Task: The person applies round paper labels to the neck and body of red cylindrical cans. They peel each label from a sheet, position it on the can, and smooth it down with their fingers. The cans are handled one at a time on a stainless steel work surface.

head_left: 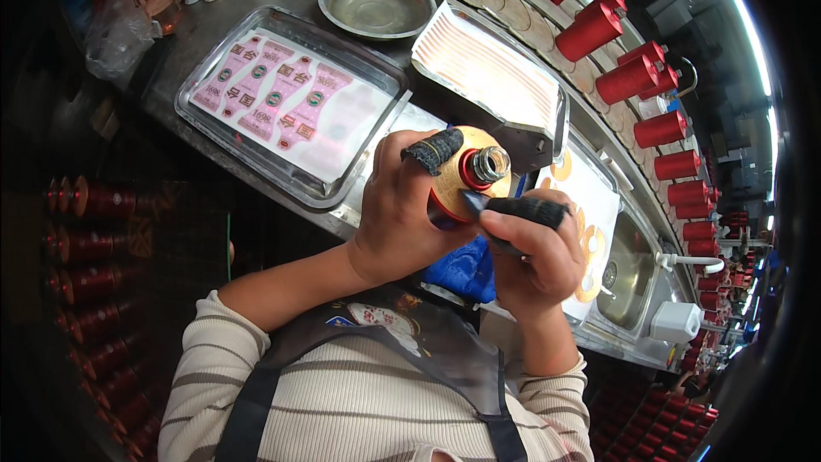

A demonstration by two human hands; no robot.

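Observation:
A red bottle (451, 181) with a gold, ring-shaped top face and a bare threaded glass neck is tilted toward me. My left hand (386, 210) is wrapped around its side, one black-covered finger resting on the gold face. My right hand (543, 263) is closed in a pinch around a small flat tool (473, 203) with a dark, blade-like tip. That tip touches the gold face just below the neck. Black sleeves cover fingers on both hands. The tool's other end is hidden in my right hand.
A metal tray (202, 124) holds pink printed label sheets. Behind are a round metal basin (376, 4) and an orange-striped sheet (492, 60). Gold ring stickers (590, 244) lie right, before a sink (629, 278). Red bottles (590, 32) line a conveyor. Blue cloth (462, 272) lies below my hands.

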